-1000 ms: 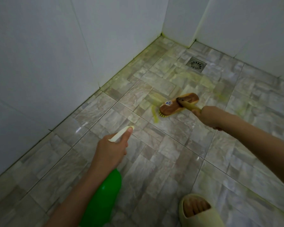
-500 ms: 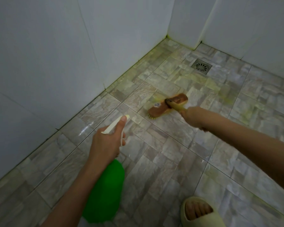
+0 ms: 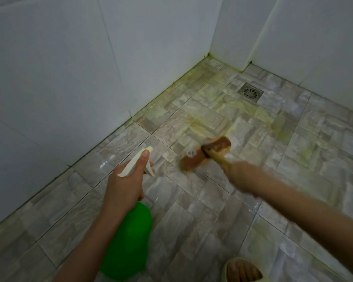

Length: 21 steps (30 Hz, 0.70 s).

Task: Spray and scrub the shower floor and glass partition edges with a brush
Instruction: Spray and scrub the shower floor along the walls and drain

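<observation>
Grey stone-patterned tile floor (image 3: pixel 212 200) under us, streaked with yellow-green cleaner (image 3: pixel 222 119). Our left hand (image 3: pixel 124 186) grips the green plastic spray bottle (image 3: pixel 128 241) by its neck, nozzle pointing forward. Just ahead and left of our right hand (image 3: pixel 240 176), fist closed round the handle, the brown wooden scrub brush (image 3: pixel 206 155) sits bristles-down, head crosswise to its handle.

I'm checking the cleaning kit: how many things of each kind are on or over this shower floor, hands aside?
spray bottle: 1
brush: 1
drain: 1
slipper: 1
Total: 4
</observation>
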### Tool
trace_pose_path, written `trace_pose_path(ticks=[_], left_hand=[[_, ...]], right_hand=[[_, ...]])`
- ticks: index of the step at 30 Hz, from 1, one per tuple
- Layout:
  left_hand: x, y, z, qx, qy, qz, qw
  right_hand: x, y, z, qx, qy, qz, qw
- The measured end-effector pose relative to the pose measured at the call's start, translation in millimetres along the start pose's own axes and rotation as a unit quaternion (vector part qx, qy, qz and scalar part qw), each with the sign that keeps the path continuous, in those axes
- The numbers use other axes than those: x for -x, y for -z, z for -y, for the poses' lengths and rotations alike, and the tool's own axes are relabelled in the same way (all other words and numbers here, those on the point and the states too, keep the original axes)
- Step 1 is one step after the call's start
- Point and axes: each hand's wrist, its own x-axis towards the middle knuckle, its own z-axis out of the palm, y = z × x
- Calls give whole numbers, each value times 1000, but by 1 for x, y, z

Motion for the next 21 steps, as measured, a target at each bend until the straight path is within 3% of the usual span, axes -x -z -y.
trace_pose_path(ticks=[3, 6, 9, 13, 15, 21], left_hand=[[-2, 0, -1, -6, 6, -3, 1000], [-6, -3, -3, -17, 4, 2, 1000], [-7, -6, -5, -21, 2, 7, 1000], [-7, -7, -13, -31, -5, 29, 999], [-10, -9, -19, -46, -14, 57, 997], [-17, -23, -49, -103, -42, 139, 984]], right_hand=[[-2, -13, -4, -19, -13, -14, 1000], [-57, 24, 10, 17, 34, -67, 997], [-89, 57, 12, -93, -9, -89, 992], [-33, 9, -15, -29, -35, -47, 998], [-11, -9, -22, -49, -58, -21, 997], [-78, 64, -15, -61, -23, -54, 996]])
